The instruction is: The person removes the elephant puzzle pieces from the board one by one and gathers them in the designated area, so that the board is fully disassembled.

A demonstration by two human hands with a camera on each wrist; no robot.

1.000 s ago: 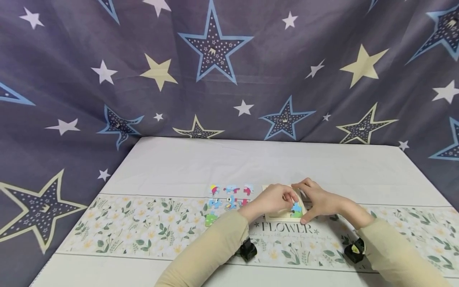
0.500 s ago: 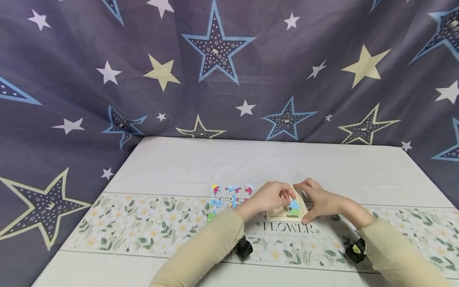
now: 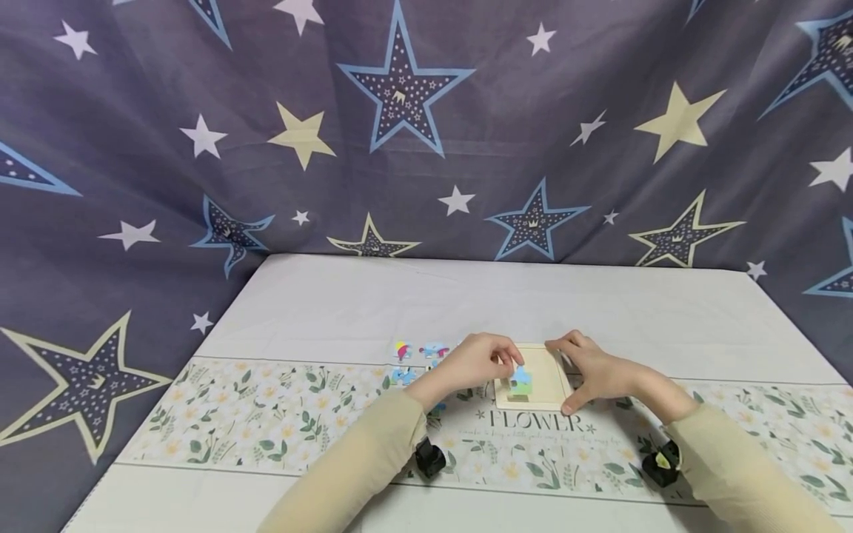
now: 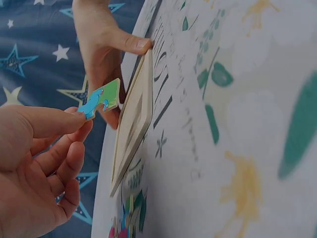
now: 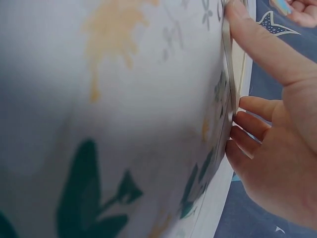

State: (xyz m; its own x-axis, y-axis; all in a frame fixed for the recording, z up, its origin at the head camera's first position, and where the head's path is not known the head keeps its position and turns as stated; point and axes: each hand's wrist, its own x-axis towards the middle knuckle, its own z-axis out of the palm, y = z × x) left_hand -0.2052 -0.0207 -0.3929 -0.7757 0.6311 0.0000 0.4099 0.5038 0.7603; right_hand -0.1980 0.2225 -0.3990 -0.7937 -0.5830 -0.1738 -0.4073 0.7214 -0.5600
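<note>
A blue-and-green puzzle piece (image 3: 520, 383) is pinched between the thumb and fingers of my left hand (image 3: 481, 361). In the head view it hangs over the left part of a pale wooden puzzle tray (image 3: 548, 381). The left wrist view shows the piece (image 4: 110, 94) tilted and apart from the tray (image 4: 143, 101). My right hand (image 3: 596, 370) holds the tray's right side, its thumb at the near corner and its fingers by the far one. In the right wrist view, the right hand (image 5: 285, 144) has its fingertips against the tray's edge.
Several loose puzzle pieces, among them a red-and-yellow one (image 3: 402, 351), lie left of the tray, partly hidden by my left hand and forearm. A floral runner with lettering (image 3: 536, 422) crosses the white table (image 3: 333, 303). A star-patterned curtain (image 3: 426, 185) hangs behind.
My left hand has drawn left with the puzzle piece from the tray's right side, baring more of the tray and covering more loose pieces. The right hand stays at the tray's edge.
</note>
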